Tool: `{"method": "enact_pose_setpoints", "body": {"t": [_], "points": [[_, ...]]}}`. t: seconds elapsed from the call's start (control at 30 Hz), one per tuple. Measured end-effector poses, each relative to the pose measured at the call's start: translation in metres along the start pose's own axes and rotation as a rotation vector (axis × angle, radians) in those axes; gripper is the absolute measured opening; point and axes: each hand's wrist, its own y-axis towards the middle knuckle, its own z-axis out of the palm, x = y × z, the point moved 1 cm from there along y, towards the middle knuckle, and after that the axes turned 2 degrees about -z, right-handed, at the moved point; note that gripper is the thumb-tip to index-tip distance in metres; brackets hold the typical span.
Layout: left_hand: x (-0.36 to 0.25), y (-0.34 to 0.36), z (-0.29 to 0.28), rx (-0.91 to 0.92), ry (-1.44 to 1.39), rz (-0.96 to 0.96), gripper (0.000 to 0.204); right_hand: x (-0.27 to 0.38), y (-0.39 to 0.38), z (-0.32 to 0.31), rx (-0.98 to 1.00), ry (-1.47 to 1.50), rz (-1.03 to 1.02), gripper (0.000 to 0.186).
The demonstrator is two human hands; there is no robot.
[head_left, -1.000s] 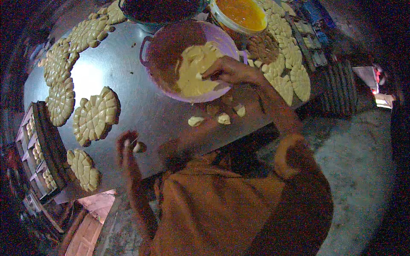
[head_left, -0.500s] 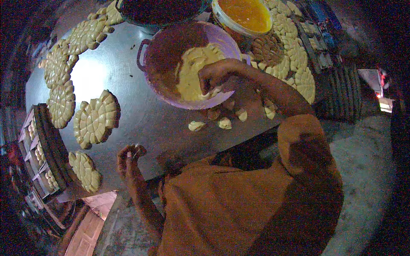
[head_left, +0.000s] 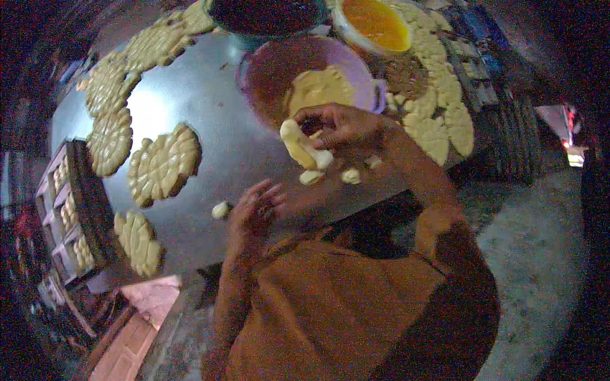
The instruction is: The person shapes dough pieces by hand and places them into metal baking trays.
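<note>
Head camera view, looking down at a person's two bare hands over a metal bench (head_left: 216,120), with a round purple basin (head_left: 265,73) toward its far side; blur softened much of the scene. Inside the basin lay a mass of creamy yellow paste (head_left: 324,89). Just on the near side of the basin, the right hand (head_left: 343,130) gripped a long, curved, pale dough piece (head_left: 296,145), its fingers closed around one side; whether the dough touched the basin's rim could not be told. Nearer the person and left of the basin, the left hand (head_left: 256,211) was raised with fingers loosely parted, too blurred to tell whether it held anything. Beside it sat a small dough lump (head_left: 221,210), and more pale lumps (head_left: 351,176) lay in front of the basin, below the right hand. To the basin's left, a large scored dough round (head_left: 164,164) rested on the bench, with a smaller scored round (head_left: 138,246) nearer the person. Behind the basin stood a dark tub (head_left: 254,42) and, to its right, a pale-rimmed bucket (head_left: 345,32) of orange liquid. Right of the basin, flat dough rounds (head_left: 438,108) crowded together beside a brown round (head_left: 406,77).
</note>
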Motion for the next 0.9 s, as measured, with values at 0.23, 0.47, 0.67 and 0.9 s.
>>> {"method": "enact_pose_setpoints", "body": {"t": [0.23, 0.47, 0.67, 0.9], "points": [[-0.002, -0.025, -0.015, 0.122, -0.067, 0.035, 0.045, -0.021, 0.019, 0.119, -0.325, 0.421, -0.202, 0.073], [0.008, -0.024, -0.049, 0.070, -0.291, -0.067, 0.047, -0.052, 0.036, 0.178, -0.602, 0.723, -0.381, 0.066], [0.015, -0.009, -0.070, 0.110, -0.629, -0.214, 0.049, -0.060, 0.047, 0.205, -0.663, 0.775, -0.360, 0.065], [0.025, -0.017, -0.075, 0.131, -0.816, -0.271, 0.051, -0.078, 0.061, 0.224, -0.740, 0.673, -0.272, 0.059]]}}
